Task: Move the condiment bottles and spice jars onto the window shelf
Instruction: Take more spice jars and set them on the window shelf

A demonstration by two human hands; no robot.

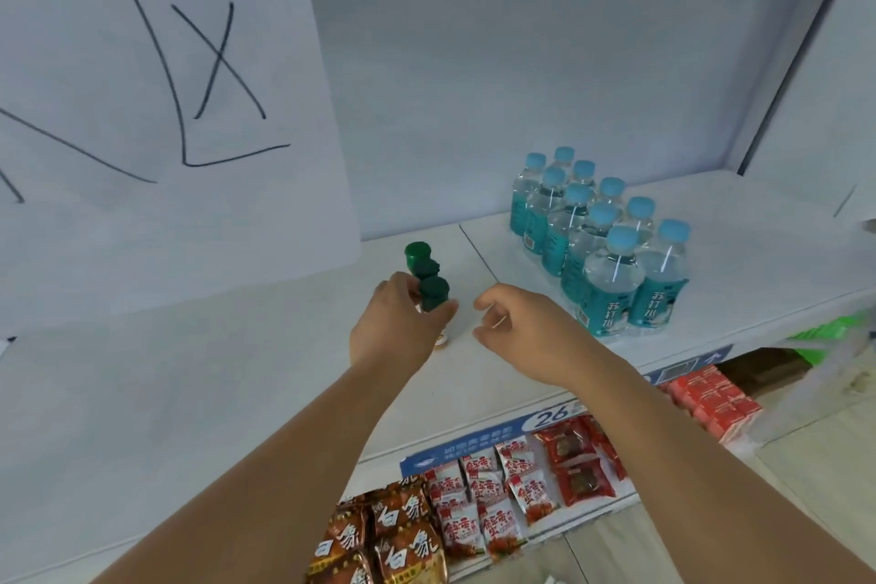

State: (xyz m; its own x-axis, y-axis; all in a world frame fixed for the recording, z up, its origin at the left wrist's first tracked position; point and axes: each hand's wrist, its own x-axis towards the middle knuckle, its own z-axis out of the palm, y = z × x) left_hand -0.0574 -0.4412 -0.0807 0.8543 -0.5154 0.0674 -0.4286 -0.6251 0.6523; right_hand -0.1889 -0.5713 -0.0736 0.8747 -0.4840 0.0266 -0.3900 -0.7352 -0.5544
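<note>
Both forearms (284,465) stretched over the shelf (265,375). Left of the water-bottle pack (611,261), the left hand (398,327) pinched green-capped spice jars (429,280); the right hand (521,332) hung loosely curled, empty. Probably best: seat them upright before releasing.

Left hand (398,330) grips green-capped spice jars (426,277) standing in row on white shelf (758,251) (jar bodies mostly hidden behind fingers). Right hand (519,330) at 3 o'clock of jars, fingers loosely curled, holding nothing. Water bottle pack (602,247) at 2 o'clock. Snack packets (474,503) at 6 o'clock, below shelf.
</note>
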